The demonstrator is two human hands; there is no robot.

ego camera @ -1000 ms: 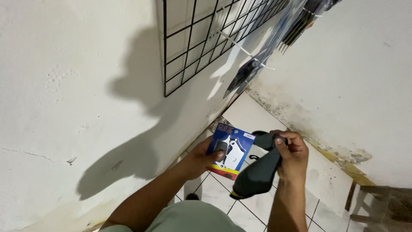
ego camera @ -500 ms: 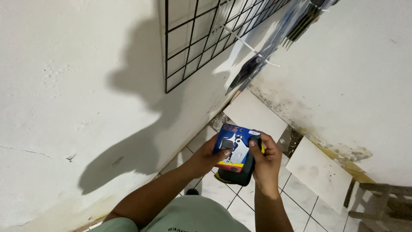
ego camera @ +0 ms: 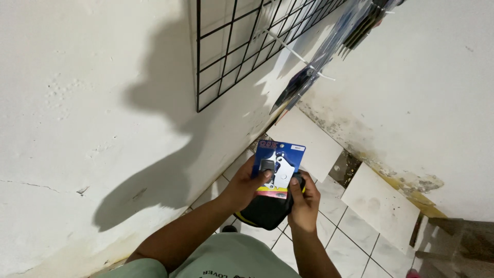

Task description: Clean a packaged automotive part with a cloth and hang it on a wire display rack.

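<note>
Gripping a blue blister card (ego camera: 277, 170) against a black pouch (ego camera: 265, 212), the left hand (ego camera: 246, 184) is pinching the card's left edge, thumb across its front, while the right hand (ego camera: 304, 202) is clasping the pouch and the card's lower right corner. Both are being held above the tiled floor (ego camera: 355, 231), near the white wall (ego camera: 92, 118). Judged risk: the smooth card is sliding free because the pinch is shallow, or the pouch is sagging and dropping.

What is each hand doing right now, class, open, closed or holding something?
Left hand: closed on the blue blister pack, thumb on its front.
Right hand: closed on the pack's lower right edge and the black pouch behind it.
</note>
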